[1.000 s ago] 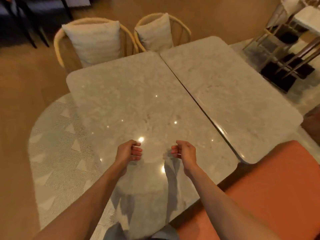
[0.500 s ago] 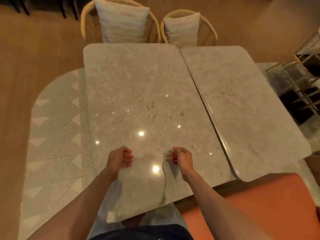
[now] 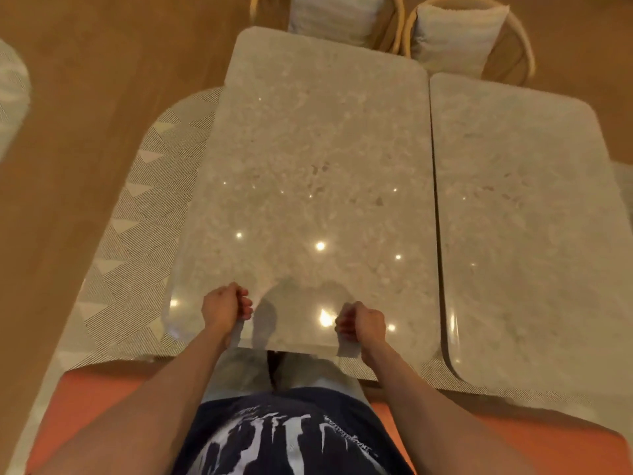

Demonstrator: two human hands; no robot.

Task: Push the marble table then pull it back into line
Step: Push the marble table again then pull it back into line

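Two marble tables stand side by side with a thin gap between them. The left marble table [image 3: 308, 173] is straight in front of me; both its far and near edges lie farther from me than those of the right marble table [image 3: 520, 214]. My left hand [image 3: 224, 308] and my right hand [image 3: 363, 323] hover over the near end of the left table, just inside its front edge. Each has its fingers curled into a loose fist with nothing in it. Their shadows fall on the tabletop.
Two rattan chairs with pale cushions [image 3: 342, 15] [image 3: 459, 36] stand tucked against the far ends of the tables. A patterned rug [image 3: 137, 214] lies under the tables on a wooden floor. I am against an orange seat [image 3: 85, 406], close to the table's front edge.
My view has swung to face the left table squarely. Both hands have drawn back toward its near edge and curled tighter. The left table now looks offset away from me against the right one.
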